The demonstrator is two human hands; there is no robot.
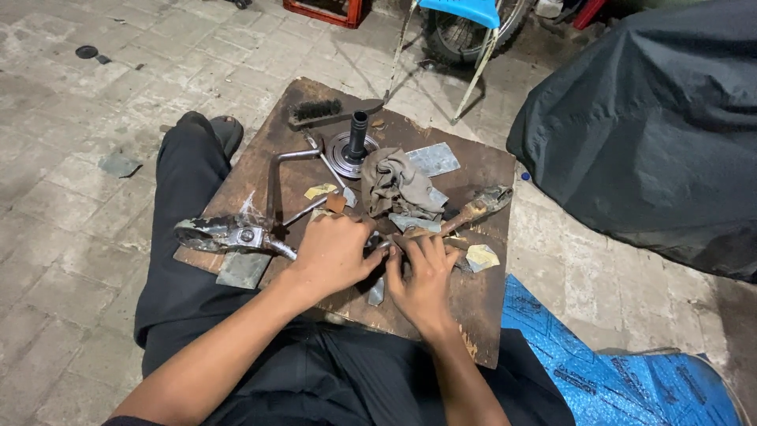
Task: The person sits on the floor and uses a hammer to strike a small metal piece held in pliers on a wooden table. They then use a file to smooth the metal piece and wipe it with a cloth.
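Two hands meet at the middle of the wooden board (473, 300) on my lap. My left hand (335, 252) is curled shut over a small metal part (377, 243), which lies right between both hands. My right hand (426, 276) rests fingers down, touching that part; its grip I cannot tell. A crumpled rag (398, 185) sits just beyond, a hammer (473, 209) beside it.
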